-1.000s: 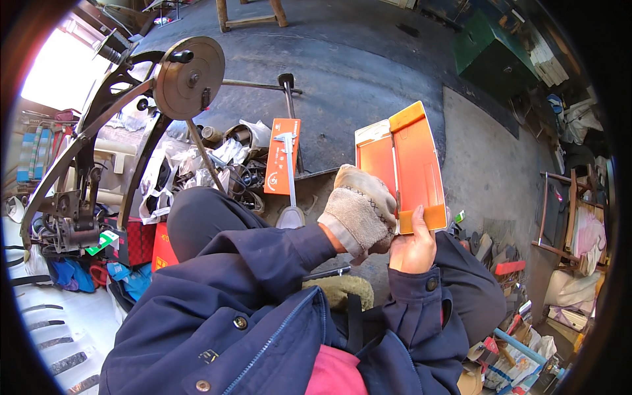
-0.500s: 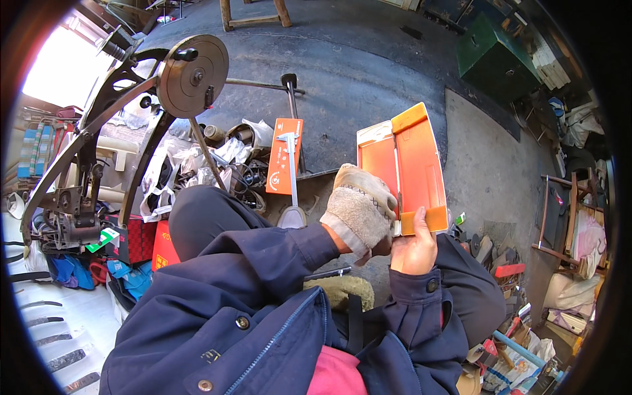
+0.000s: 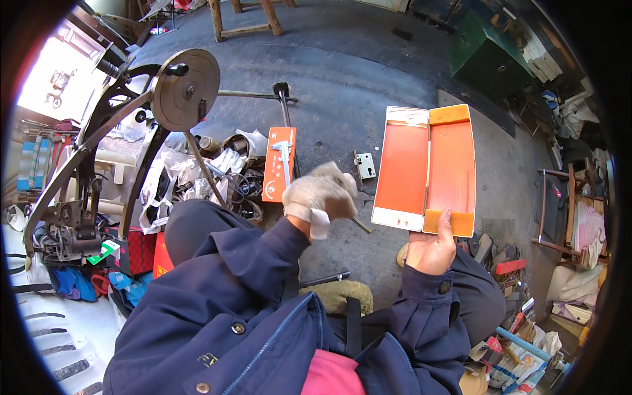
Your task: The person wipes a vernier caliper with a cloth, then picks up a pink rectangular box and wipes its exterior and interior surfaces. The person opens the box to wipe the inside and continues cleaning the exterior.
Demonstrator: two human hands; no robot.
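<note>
My right hand [image 3: 431, 249], bare, grips the lower end of an open orange plastic case [image 3: 451, 171], thumb on top. The case's two halves lie spread with the hinge between them, and nothing lies inside. My left hand [image 3: 322, 191], in a worn off-white work glove, is in the air left of the case. Motion smears its fingers. Just beyond it a vernier caliper [image 3: 283, 150] lies on a flat orange box [image 3: 271, 172]; the glove hides the caliper's lower end. A metal mortise lock [image 3: 366, 166] rests on the floor between glove and case.
On the left stands a black iron machine with a round handwheel [image 3: 185, 90], with plastic bags [image 3: 227, 161] and odds and ends beside it. A wooden stool [image 3: 243, 23] and a green metal box [image 3: 490, 56] stand farther off. Clutter lines the right side.
My gloved left hand has left the case and moved left toward the caliper. The case has shifted right and turned more upright, still in my right hand. The mortise lock has come into view.
</note>
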